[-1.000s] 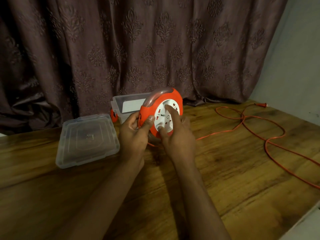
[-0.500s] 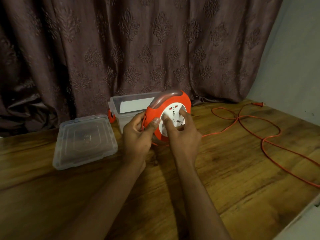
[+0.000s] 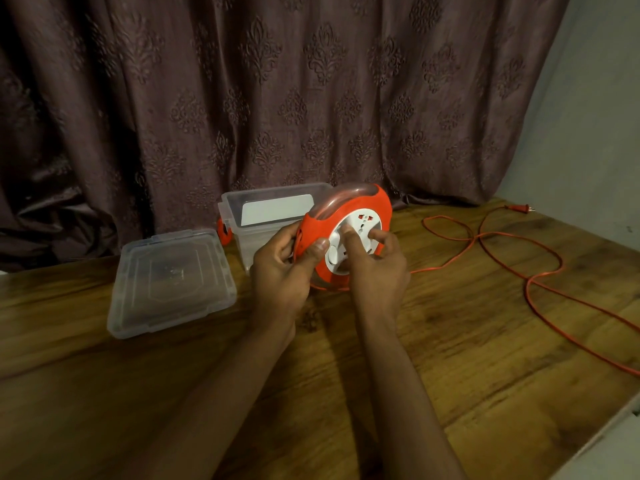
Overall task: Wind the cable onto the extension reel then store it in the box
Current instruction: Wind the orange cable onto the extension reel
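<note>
An orange extension reel (image 3: 377,206) with a white socket face stands on edge above the wooden table (image 3: 450,341). My left hand (image 3: 282,268) grips its orange rim from the left, thumb on the front. My right hand (image 3: 375,268) has curled fingers on the white centre disc (image 3: 362,220). A long orange cable (image 3: 512,258) runs from under the reel in loose loops across the right of the table, ending in a plug (image 3: 519,208) near the wall. The clear plastic box (image 3: 270,216) stands open just behind the reel.
The box's clear lid (image 3: 169,278) lies flat on the table to the left. A dark patterned curtain (image 3: 277,98) hangs behind the table. The table's right edge (image 3: 554,455) runs diagonally at the lower right, beside a pale wall.
My right hand's fingers have shifted around the white disc, which has turned. The cable loops on the right have drawn in slightly. The reel sits a little further right in view.
</note>
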